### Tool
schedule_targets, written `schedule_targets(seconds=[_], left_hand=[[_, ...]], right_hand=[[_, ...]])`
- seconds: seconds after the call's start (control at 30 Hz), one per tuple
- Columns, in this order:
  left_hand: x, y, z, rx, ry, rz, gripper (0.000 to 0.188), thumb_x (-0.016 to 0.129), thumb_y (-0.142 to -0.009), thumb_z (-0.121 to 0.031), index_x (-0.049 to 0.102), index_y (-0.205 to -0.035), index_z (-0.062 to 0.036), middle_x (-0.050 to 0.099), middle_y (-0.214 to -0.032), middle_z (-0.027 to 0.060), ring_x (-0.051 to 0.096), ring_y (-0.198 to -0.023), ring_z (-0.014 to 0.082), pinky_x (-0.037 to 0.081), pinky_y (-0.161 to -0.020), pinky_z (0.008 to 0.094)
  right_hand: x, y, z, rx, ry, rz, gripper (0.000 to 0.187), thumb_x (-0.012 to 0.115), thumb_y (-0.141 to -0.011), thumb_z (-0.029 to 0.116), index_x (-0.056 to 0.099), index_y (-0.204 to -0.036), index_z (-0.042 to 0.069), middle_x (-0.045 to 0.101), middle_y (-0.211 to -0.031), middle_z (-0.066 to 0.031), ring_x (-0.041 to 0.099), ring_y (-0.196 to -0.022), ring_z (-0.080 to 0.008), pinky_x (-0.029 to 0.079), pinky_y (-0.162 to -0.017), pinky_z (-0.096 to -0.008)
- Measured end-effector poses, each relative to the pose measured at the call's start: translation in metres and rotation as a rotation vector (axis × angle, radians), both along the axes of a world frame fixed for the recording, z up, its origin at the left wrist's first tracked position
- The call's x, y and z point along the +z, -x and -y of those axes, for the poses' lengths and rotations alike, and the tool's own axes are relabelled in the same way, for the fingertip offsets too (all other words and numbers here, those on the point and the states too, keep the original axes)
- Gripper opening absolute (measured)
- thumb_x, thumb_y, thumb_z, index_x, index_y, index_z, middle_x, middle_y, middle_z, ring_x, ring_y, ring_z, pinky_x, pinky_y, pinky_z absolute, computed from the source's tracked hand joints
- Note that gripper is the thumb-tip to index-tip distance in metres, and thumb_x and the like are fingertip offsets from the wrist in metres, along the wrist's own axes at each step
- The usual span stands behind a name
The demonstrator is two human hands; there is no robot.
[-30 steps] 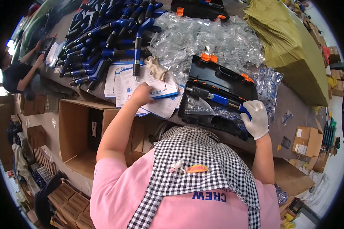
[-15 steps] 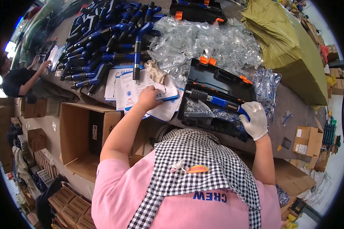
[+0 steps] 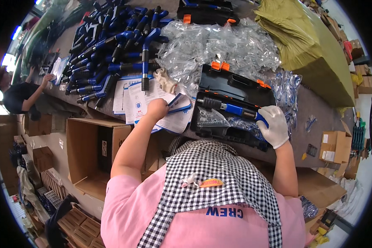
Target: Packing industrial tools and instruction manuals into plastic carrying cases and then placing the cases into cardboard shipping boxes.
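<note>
My bare left hand (image 3: 158,109) is closed on the edge of a printed leaflet (image 3: 180,103), whose near end bends up off the pile of leaflets (image 3: 142,97). My right hand (image 3: 274,125), in a white glove, wraps round the blue grip end of a blue-and-black hand tool (image 3: 234,109). That tool lies lengthwise in an open black plastic case (image 3: 219,81) with orange latches. In the case's near side sit clear bags (image 3: 213,118) of small parts. Beyond the leaflets rests an off-white, crumpled glove (image 3: 165,80).
Many similar blue-and-black tools (image 3: 107,53) are heaped at the far left. Clear plastic bags (image 3: 219,43) cover the middle back, before another black case (image 3: 206,13). A large yellow-wrapped package (image 3: 306,45) stands far right. An open carton (image 3: 80,153) is below left; a co-worker's hand (image 3: 48,78) shows beyond.
My left hand has closed on a leaflet and lifted its edge, now bent upward. The right hand stays on the tool in the case.
</note>
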State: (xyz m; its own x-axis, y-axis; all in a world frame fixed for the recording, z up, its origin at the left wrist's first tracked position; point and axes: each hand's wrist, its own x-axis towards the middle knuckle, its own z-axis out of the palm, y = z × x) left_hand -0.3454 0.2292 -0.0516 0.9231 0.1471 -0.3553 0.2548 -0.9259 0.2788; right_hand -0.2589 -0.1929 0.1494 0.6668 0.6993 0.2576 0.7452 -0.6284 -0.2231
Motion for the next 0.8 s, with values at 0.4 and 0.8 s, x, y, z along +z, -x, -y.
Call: schedule_targets(seconds=[0.4, 0.8], left_hand=[[0.052, -0.002, -0.061, 0.203, 0.365, 0.092, 0.029, 0.062, -0.085, -0.024, 0.067, -0.098, 0.0013, 0.068, -0.089, 0.0223, 0.066, -0.083, 0.0342, 0.050, -0.074, 0.0402], [0.239, -0.083, 0.191, -0.877, 0.105, 0.361, 0.012, 0.060, -0.078, -0.014, 0.067, -0.083, -0.0065, 0.068, -0.074, 0.0103, 0.068, -0.066, 0.0295, 0.053, -0.056, 0.0427]], right_hand=[[0.016, 0.000, -0.021, 0.092, -0.090, -0.040, 0.030, 0.071, -0.067, 0.014, 0.066, -0.096, 0.005, 0.064, -0.098, -0.0076, 0.059, -0.097, -0.0286, 0.046, -0.090, -0.0420], [0.073, 0.013, -0.067, -0.068, 0.286, 0.385, 0.034, 0.048, -0.089, 0.018, 0.061, -0.120, 0.012, 0.059, -0.124, -0.0086, 0.048, -0.125, -0.0254, 0.028, -0.108, -0.0549]])
